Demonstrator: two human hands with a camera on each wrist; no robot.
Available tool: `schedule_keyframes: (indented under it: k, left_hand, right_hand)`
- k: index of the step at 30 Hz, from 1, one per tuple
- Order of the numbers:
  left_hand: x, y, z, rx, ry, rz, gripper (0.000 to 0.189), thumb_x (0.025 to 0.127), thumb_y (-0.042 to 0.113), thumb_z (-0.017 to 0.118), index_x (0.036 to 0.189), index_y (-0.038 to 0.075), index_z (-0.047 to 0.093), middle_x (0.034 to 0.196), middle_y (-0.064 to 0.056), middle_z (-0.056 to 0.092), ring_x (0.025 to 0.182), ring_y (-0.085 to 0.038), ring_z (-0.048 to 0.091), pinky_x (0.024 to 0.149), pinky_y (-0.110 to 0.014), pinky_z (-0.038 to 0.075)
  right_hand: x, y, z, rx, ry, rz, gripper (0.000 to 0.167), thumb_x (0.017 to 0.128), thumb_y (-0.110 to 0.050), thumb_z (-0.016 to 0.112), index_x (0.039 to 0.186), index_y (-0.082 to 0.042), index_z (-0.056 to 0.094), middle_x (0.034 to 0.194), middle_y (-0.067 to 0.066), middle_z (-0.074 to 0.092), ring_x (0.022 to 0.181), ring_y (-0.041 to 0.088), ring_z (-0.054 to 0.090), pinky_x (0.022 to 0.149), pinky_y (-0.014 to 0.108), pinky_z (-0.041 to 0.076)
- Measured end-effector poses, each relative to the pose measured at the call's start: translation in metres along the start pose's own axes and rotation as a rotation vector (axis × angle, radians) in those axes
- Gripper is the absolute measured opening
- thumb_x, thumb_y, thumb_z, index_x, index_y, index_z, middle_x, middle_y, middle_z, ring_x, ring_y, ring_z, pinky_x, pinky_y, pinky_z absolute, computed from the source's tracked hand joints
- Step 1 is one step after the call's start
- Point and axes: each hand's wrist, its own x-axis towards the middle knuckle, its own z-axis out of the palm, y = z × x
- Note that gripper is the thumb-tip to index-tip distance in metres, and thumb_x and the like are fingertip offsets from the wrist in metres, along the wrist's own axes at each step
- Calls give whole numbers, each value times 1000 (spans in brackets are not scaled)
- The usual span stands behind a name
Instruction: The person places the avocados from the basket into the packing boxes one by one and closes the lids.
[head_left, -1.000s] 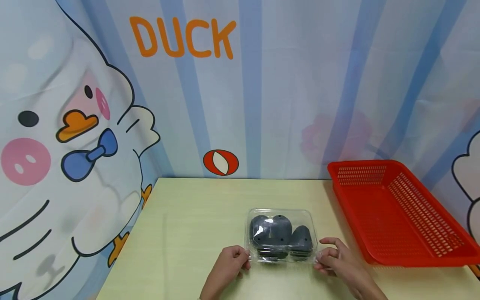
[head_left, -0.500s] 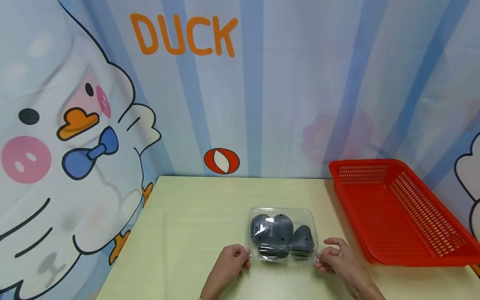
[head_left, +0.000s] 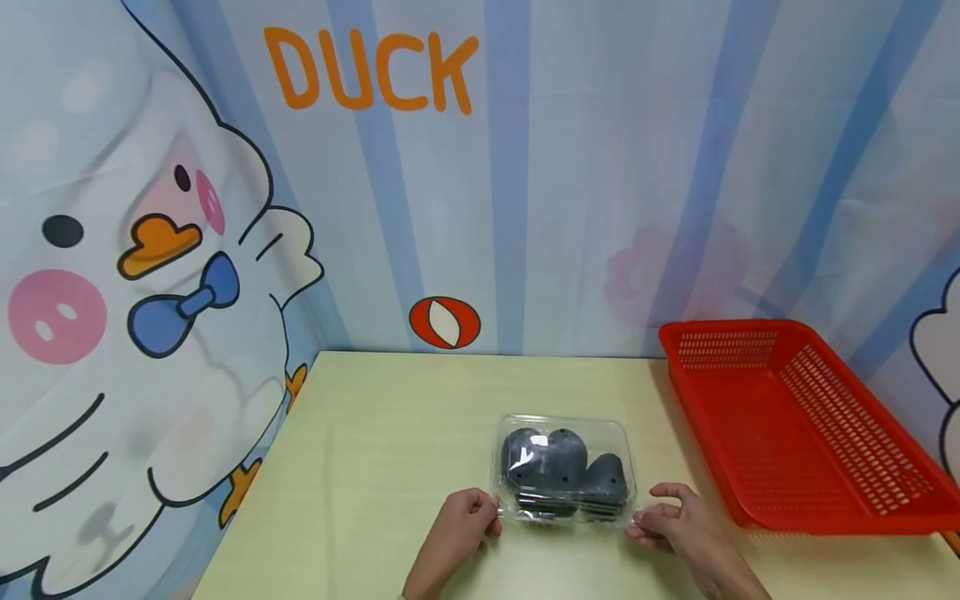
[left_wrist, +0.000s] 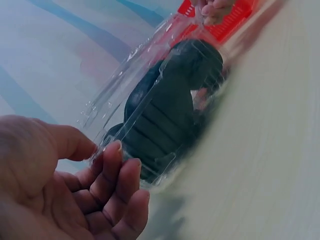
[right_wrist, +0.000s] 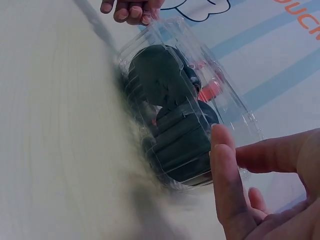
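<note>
A clear plastic clamshell box (head_left: 564, 483) stands near the front of the table in the head view. Through its lid show several dark grey, rounded pieces (head_left: 562, 461) with small holes, some stacked in layers. My left hand (head_left: 459, 529) pinches the box's near left corner between thumb and fingertips; in the left wrist view the thumb (left_wrist: 75, 143) lies against the clear rim. At the near right corner, my right hand (head_left: 686, 533) pinches the rim with thumb and fingers, as the right wrist view also shows. I cannot tell whether the box's front is lifted off the table.
To the right of the box, a red perforated plastic basket (head_left: 787, 442) stands on the pale table (head_left: 397, 417). Behind the table hangs a blue and white curtain (head_left: 570, 183) with duck drawings and orange lettering.
My right hand's fingers have shifted very slightly at the box's right corner. The box and my left hand stay in place; the head view has moved a little.
</note>
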Motion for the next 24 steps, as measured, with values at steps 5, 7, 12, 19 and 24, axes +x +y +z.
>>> schedule_keyframes:
  k: [5,7,12,19,24]
  left_hand:
    - [-1,1,4,-107,-16,-23,22,101,11,55,89,-6,61,73,-2,62,65,-11,60,61,-31,57]
    - [-1,-1,5,-134,-14,-23,23,102,10,55,89,-8,60,73,-3,61,64,-11,60,63,-33,59]
    - [0,-4,5,-184,-8,-21,23,102,10,55,88,-7,59,72,-3,61,61,-11,63,63,-33,60]
    - [0,-2,4,-196,-39,-32,24,102,10,55,88,-9,60,70,-3,62,61,-11,64,62,-32,60]
    - [2,-1,2,-137,-9,-30,25,98,9,55,87,-12,62,66,-2,63,56,-11,62,59,-31,59]
  right_hand:
    - [0,-4,-1,-27,4,24,53,94,0,65,136,7,33,88,15,71,74,26,75,70,35,61]
    - [-1,-3,-1,-10,0,21,54,93,1,65,136,9,33,89,16,72,75,26,76,70,35,61]
    - [0,-2,-2,61,4,30,56,94,2,65,138,13,32,87,18,74,76,27,76,70,35,61]
    - [3,-4,-4,34,-1,68,58,95,-1,65,140,12,31,89,17,73,77,26,76,71,33,60]
    - [3,-2,-2,-1,-22,37,50,95,-3,65,134,9,36,88,15,73,76,24,75,70,33,61]
